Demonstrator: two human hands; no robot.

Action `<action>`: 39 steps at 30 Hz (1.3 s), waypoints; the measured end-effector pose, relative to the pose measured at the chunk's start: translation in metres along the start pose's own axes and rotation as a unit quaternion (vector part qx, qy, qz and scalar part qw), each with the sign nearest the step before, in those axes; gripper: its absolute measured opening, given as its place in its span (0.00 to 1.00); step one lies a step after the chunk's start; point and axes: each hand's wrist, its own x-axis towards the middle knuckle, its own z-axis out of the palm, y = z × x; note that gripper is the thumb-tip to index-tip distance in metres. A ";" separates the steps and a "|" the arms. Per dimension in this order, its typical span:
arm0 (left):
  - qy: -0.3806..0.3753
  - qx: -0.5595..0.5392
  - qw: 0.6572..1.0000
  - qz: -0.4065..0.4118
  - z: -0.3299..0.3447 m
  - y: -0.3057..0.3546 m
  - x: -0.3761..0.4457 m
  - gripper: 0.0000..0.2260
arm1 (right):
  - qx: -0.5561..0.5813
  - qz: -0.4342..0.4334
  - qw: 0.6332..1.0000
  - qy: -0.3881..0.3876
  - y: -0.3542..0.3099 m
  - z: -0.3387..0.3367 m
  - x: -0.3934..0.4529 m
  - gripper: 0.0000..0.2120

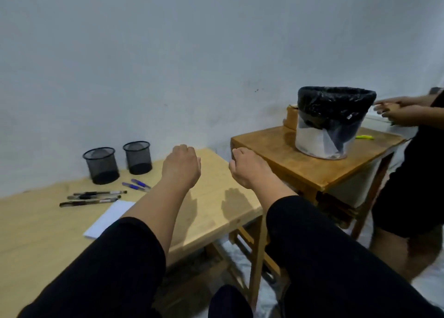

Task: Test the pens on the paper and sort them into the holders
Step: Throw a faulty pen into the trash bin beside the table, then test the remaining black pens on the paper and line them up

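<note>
Two black mesh holders stand by the wall on the pale wooden table (216, 216): the left holder (101, 165) and the right holder (138, 157). In front of them lie several black pens (93, 197) and two blue pens (137, 185). A white sheet of paper (108, 219) lies nearer to me, partly under my left forearm. My left hand (181, 167) hovers above the table's right part with fingers curled down, holding nothing. My right hand (249, 171) hangs the same way over the table's right edge.
A darker wooden table (312, 168) stands to the right with a bin (329, 123) lined with a black bag and a yellow-green pen (364, 137). Another person's hands (398, 111) work at the far right. A wall runs behind both tables.
</note>
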 end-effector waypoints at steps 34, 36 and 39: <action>-0.056 -0.142 0.954 -0.260 0.101 -0.318 -0.053 0.13 | 0.125 -0.278 0.942 -0.145 -0.289 0.197 0.119 0.13; -0.041 -0.150 0.950 -0.272 0.104 -0.318 -0.052 0.09 | 0.140 -0.271 0.940 -0.156 -0.290 0.197 0.122 0.13; -0.014 -0.177 0.940 -0.292 0.103 -0.320 -0.055 0.06 | 0.216 -0.252 0.926 -0.180 -0.287 0.187 0.129 0.09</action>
